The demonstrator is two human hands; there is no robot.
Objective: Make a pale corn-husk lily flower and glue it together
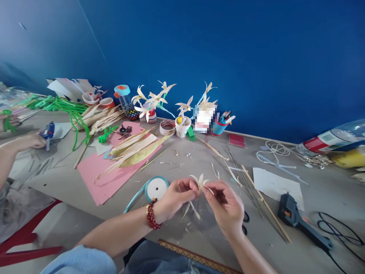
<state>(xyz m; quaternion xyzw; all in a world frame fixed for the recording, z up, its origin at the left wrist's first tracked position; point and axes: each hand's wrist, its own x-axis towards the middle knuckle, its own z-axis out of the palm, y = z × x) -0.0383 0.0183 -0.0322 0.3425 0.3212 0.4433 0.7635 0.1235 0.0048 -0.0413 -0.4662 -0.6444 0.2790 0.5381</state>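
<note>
Near the front middle of the table, my left hand (182, 193) pinches a small pale husk flower (201, 180) from its left side. From the right, my right hand (226, 203) closes its thumb and fingers on one of the flower's petals. Pale strips (194, 210) show below the fingers, on or just above the table. A roll of light blue ribbon (156, 188) lies beside my left wrist. Black scissor handles (245, 222) stick out from behind my right hand.
A black glue gun (302, 220) and its cord lie at the right, near a stick (268, 205) and thin wires. Husks on pink paper (94, 175) are at left; flowers in cups (183, 127) stand by the wall. A co-worker's hand (35, 141) holds a blue glue gun (49, 130).
</note>
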